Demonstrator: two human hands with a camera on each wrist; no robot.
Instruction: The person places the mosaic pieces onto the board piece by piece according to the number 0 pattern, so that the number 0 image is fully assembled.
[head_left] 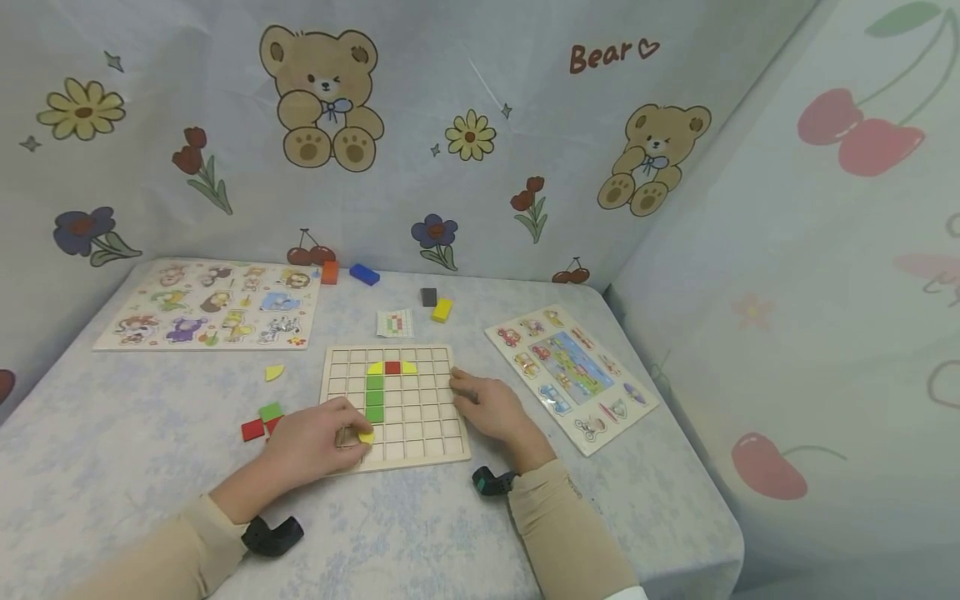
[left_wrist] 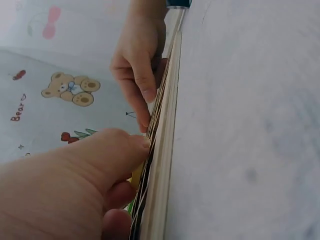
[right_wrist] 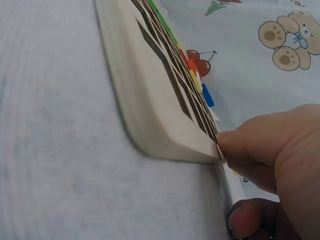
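Note:
A wooden grid board lies on the table. On it, a red tile sits between two yellow pieces with curved edges, and a column of green tiles runs down below the left one. Over the lower left squares my left hand pinches a yellow curved tile between thumb and fingers, close above the grid. My right hand grips the board's right edge, thumb on the rim in the right wrist view.
Left of the board lie a yellow quarter-round tile, a green tile and red tiles. Behind it are a pattern card and several coloured blocks. An animal puzzle and a vehicle puzzle flank it.

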